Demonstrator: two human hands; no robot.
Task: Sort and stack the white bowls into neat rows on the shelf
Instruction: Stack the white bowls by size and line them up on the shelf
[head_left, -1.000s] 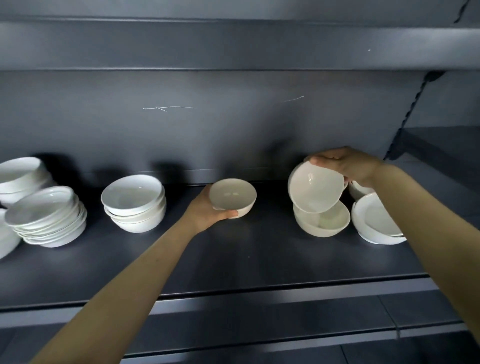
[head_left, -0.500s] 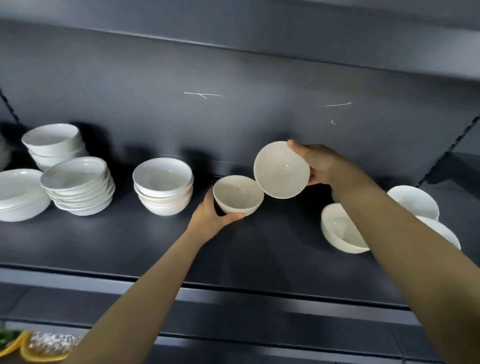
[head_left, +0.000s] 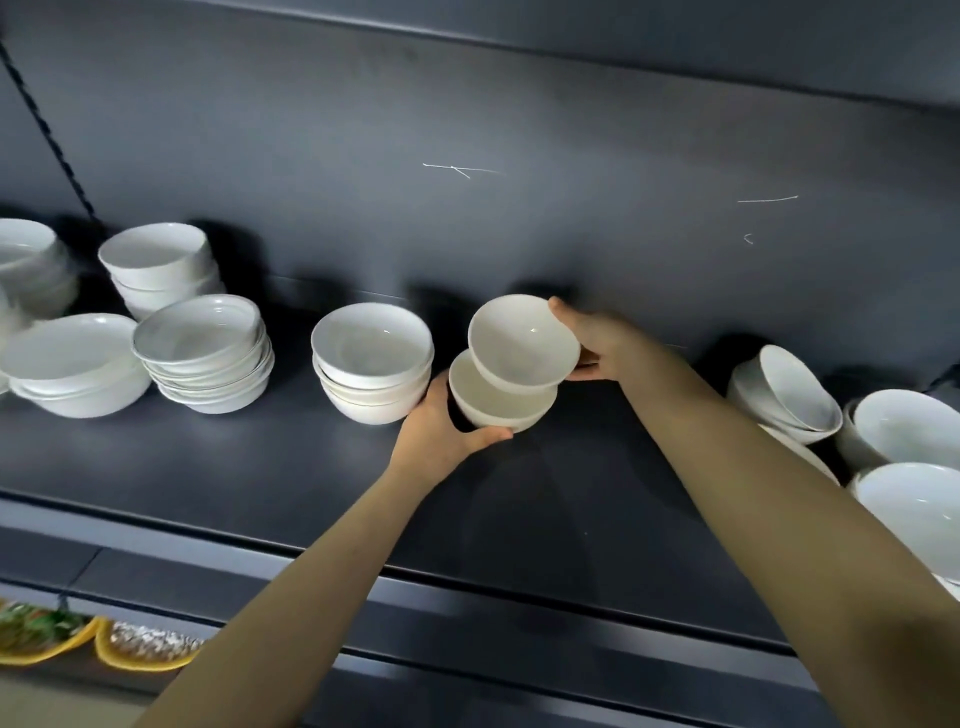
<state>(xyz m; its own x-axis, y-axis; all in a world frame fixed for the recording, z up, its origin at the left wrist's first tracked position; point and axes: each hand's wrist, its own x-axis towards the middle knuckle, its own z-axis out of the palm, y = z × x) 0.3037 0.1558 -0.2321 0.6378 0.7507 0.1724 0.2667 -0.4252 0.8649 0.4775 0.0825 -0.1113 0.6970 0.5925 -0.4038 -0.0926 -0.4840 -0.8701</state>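
My left hand (head_left: 441, 431) grips a small white bowl (head_left: 498, 402) by its near left side on the dark shelf (head_left: 260, 467). My right hand (head_left: 597, 338) holds a second white bowl (head_left: 522, 340) by its right rim, tilted and resting partly inside the first one. Just left of them stands a stack of white bowls (head_left: 371, 361). Further left are a stack of shallow bowls (head_left: 205, 353), a taller stack behind (head_left: 158, 267) and a wide bowl stack (head_left: 78, 364).
At the right, tilted white bowls (head_left: 789, 392) and larger bowls (head_left: 909, 431) lie loosely, partly behind my right forearm. The shelf's back panel (head_left: 519, 208) rises close behind. Below the shelf edge at the lower left are yellow dishes with food (head_left: 52, 634).
My right hand carried its bowl left from the right-hand pile and lowered it into the bowl held by my left hand. The view shifted to the right along the shelf.
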